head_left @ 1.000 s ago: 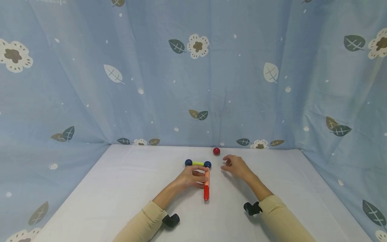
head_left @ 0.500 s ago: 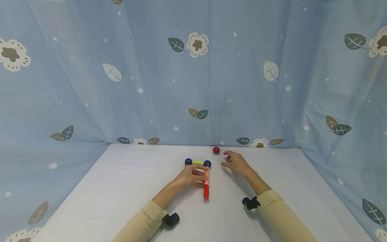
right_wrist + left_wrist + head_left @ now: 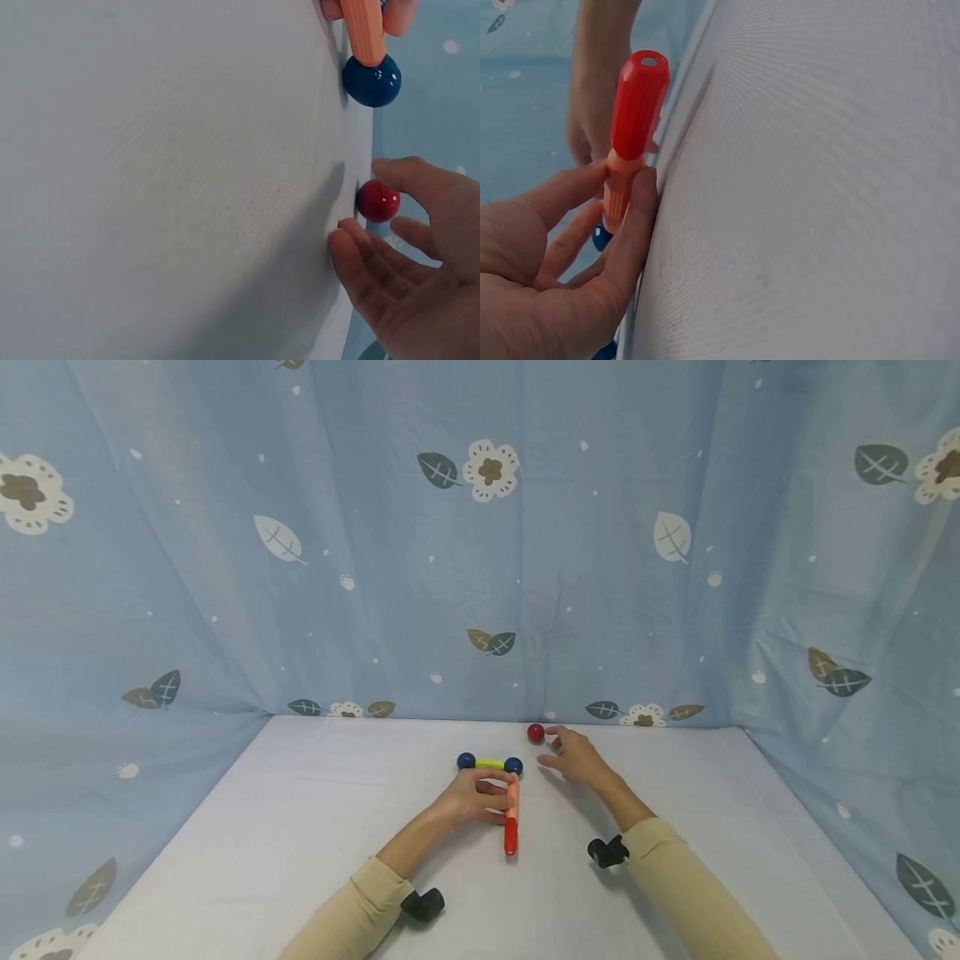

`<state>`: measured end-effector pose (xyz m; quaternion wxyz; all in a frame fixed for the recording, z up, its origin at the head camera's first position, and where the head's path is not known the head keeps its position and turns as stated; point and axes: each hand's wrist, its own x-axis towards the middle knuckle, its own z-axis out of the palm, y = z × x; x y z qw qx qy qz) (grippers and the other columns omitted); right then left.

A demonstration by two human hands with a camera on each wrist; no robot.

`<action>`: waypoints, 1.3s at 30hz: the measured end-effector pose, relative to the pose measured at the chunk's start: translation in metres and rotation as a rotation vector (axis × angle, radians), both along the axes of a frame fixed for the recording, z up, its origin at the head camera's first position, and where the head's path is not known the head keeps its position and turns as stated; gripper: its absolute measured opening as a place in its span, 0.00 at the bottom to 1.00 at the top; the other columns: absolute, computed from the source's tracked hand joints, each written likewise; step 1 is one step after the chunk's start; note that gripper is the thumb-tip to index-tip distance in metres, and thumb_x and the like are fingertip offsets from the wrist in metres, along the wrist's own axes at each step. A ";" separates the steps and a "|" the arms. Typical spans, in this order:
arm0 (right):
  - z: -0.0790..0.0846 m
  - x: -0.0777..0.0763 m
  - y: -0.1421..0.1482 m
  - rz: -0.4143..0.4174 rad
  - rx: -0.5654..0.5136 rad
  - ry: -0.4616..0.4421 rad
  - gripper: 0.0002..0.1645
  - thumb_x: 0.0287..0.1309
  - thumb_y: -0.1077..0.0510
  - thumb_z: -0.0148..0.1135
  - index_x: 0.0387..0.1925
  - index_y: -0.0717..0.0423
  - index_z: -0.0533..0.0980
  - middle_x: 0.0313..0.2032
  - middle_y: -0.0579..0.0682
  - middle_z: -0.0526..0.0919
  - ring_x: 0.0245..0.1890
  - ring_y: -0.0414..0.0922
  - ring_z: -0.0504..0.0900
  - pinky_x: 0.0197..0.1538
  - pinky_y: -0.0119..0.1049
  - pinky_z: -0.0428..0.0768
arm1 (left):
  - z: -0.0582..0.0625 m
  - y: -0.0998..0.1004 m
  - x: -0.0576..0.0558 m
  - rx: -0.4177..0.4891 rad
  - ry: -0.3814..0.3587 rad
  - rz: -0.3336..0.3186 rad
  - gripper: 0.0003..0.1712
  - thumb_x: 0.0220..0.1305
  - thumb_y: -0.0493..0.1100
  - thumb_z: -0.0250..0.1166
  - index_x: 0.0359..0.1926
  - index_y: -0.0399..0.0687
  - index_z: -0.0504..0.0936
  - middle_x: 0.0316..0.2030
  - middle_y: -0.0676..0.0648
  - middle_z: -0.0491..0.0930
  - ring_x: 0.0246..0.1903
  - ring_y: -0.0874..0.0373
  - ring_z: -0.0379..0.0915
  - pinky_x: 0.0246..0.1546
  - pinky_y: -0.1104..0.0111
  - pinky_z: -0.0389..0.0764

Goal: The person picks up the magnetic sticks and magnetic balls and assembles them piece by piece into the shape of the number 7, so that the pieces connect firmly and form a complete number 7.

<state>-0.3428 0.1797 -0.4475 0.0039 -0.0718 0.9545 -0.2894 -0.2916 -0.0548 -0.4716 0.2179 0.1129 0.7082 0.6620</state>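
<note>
Two dark blue balls, a left one (image 3: 467, 762) and a right one (image 3: 513, 766), sit joined by a yellow-green rod (image 3: 490, 764). From the right ball an orange rod (image 3: 364, 30) extends toward me, continued by a red rod (image 3: 511, 837). My left hand (image 3: 467, 800) pinches the orange rod between thumb and fingers, as the left wrist view also shows, with the red rod (image 3: 639, 105) sticking out of the grasp. Beyond them lies a red ball (image 3: 536, 733). Close to its right is my right hand (image 3: 579, 760), thumb and fingers spread, holding nothing.
A white tabletop (image 3: 330, 793) lies under everything. Along its far edge hangs a blue curtain (image 3: 375, 568) printed with leaves and flowers, close behind the red ball. Black wrist devices sit at both sleeves, the left one (image 3: 423, 905) and the right one (image 3: 606, 852).
My right hand has moved left and slightly away from me, nearer the red ball. The left hand keeps its pinch on the orange rod, and the joined balls and rods stay put.
</note>
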 end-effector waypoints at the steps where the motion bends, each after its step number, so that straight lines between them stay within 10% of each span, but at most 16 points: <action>1: -0.001 -0.001 -0.001 0.000 -0.004 0.008 0.38 0.58 0.50 0.69 0.66 0.59 0.67 0.52 0.61 0.81 0.42 0.49 0.82 0.45 0.42 0.84 | 0.000 0.000 0.000 -0.002 0.002 0.000 0.24 0.58 0.33 0.71 0.56 0.38 0.79 0.44 0.38 0.79 0.37 0.54 0.82 0.39 0.56 0.87; 39: -0.010 -0.034 -0.014 -0.034 -0.004 0.064 0.30 0.59 0.55 0.68 0.62 0.54 0.70 0.41 0.56 0.82 0.33 0.45 0.78 0.32 0.32 0.79 | 0.000 -0.002 0.000 -0.003 0.024 -0.020 0.23 0.59 0.33 0.69 0.57 0.38 0.79 0.43 0.39 0.80 0.37 0.55 0.82 0.39 0.56 0.86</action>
